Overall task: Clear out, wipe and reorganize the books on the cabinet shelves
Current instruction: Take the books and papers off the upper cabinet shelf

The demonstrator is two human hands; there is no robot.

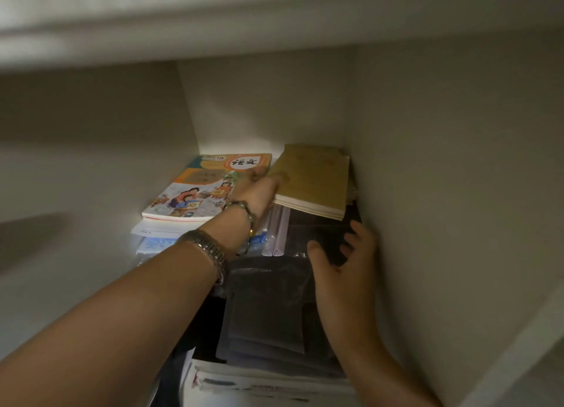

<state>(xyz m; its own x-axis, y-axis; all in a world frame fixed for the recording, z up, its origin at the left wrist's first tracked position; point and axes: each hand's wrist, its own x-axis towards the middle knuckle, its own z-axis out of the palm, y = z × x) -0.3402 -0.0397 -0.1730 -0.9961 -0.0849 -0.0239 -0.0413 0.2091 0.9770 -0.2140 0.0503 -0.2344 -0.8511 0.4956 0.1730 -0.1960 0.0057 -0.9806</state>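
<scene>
Inside a dim cabinet compartment, a stack of thin yellow-brown booklets [317, 181] lies at the back right. My left hand [259, 190] reaches deep in and grips the stack's left edge, lifting it slightly. A colourful illustrated textbook [195, 193] lies at the back left on top of white papers [155, 229]. My right hand [341, 263] hovers open, fingers spread, over a dark plastic folder [268, 303] in the foreground. Clear plastic sleeves [279, 232] lie beneath the booklets.
The cabinet's right wall [442, 193] stands close beside my right hand, the left wall [91, 162] farther off. The shelf above [244, 25] overhangs the compartment. White printed papers [259, 385] lie at the front edge under the dark folder.
</scene>
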